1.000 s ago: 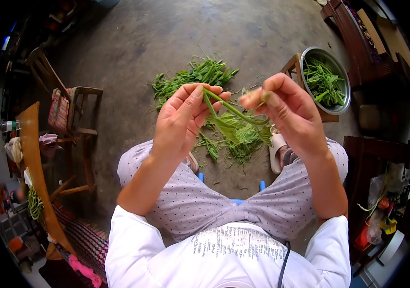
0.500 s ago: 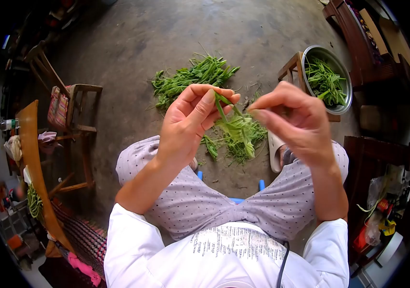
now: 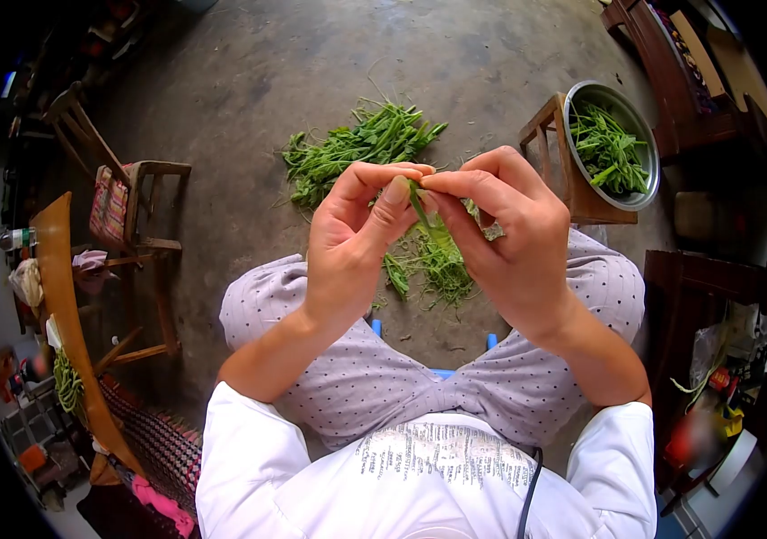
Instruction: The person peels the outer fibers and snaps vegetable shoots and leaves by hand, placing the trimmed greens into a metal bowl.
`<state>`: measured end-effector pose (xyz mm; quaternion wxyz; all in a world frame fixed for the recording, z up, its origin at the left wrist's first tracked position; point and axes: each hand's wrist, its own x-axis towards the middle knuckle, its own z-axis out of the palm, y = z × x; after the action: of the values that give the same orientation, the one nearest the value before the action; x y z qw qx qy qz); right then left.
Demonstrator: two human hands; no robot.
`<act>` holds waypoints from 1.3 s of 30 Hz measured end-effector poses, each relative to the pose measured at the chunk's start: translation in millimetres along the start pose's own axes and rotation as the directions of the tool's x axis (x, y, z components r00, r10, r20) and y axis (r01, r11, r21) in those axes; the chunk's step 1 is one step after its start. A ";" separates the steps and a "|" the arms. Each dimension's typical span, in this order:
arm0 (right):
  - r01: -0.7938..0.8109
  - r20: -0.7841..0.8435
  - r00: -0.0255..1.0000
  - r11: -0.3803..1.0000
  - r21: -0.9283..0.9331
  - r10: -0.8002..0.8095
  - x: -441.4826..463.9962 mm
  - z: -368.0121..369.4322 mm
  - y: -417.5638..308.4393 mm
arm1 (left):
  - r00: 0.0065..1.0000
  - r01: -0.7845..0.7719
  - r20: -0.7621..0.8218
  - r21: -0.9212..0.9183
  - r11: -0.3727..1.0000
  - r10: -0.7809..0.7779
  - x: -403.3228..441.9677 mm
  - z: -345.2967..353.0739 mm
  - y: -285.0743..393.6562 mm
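Observation:
Between my fingertips is a green stem point(image 3: 418, 205) with a leaf hanging below it, partly hidden by my fingers. My left hand point(image 3: 358, 229) pinches the stem near its top. My right hand point(image 3: 507, 235) has thumb and forefinger pressed together at the same spot, touching the stem's end. Beyond my hands, a pile of leafy green stems point(image 3: 361, 148) lies on the concrete floor. Nearer to me, under my hands, is a looser heap of thin green scraps point(image 3: 442, 274).
A metal basin point(image 3: 654, 175) of green stems stands on a wooden stool point(image 3: 581, 202) at the right. A wooden chair point(image 3: 152, 168) and a wooden table edge point(image 3: 65, 269) are at the left. Dark wooden furniture point(image 3: 639, 54) stands at the upper right.
My right hand was apart from the stem, blurred by motion, and has moved left to meet my left hand. My left hand keeps its pinch. The right knee has shifted inward, covering the slipper.

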<state>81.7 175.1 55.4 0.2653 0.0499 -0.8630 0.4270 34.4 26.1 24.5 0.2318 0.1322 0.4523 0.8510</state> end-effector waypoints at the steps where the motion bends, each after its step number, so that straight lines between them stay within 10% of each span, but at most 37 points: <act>1: 0.002 0.001 1.000 1.000 0.001 -0.002 0.2 1.1 -0.4 | 1.000 -0.002 -0.002 0.001 1.000 0.002 0.0 -0.4 0.0; 16: 0.174 -0.013 0.984 0.974 -0.148 -0.178 -1.3 13.2 2.7 | 0.998 -0.022 -0.060 0.171 0.985 0.033 -2.6 -2.1 -4.6; 26: -0.241 0.149 0.969 0.897 0.372 0.198 3.9 0.1 16.2 | 0.989 0.038 -0.142 -0.030 0.999 -0.042 4.3 -3.1 12.7; 32: -0.485 0.379 0.873 0.452 0.749 0.308 3.2 -13.9 23.3 | 0.989 0.074 -0.111 -0.169 0.983 -0.094 8.6 -18.8 16.8; 36: -0.629 0.540 0.777 0.422 0.653 0.324 2.7 -36.9 34.3 | 0.986 0.048 -0.150 -0.192 0.980 -0.077 12.2 -26.3 21.2; 39: -0.653 0.503 0.743 0.642 0.402 0.442 4.5 -59.8 44.1 | 0.986 0.015 -0.162 -0.191 0.981 -0.047 12.9 -33.1 25.6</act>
<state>88.9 249.2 55.9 -0.0681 -0.0672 -0.7060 0.7017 1.9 -3.0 27.5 0.2181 0.0313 0.3891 0.8945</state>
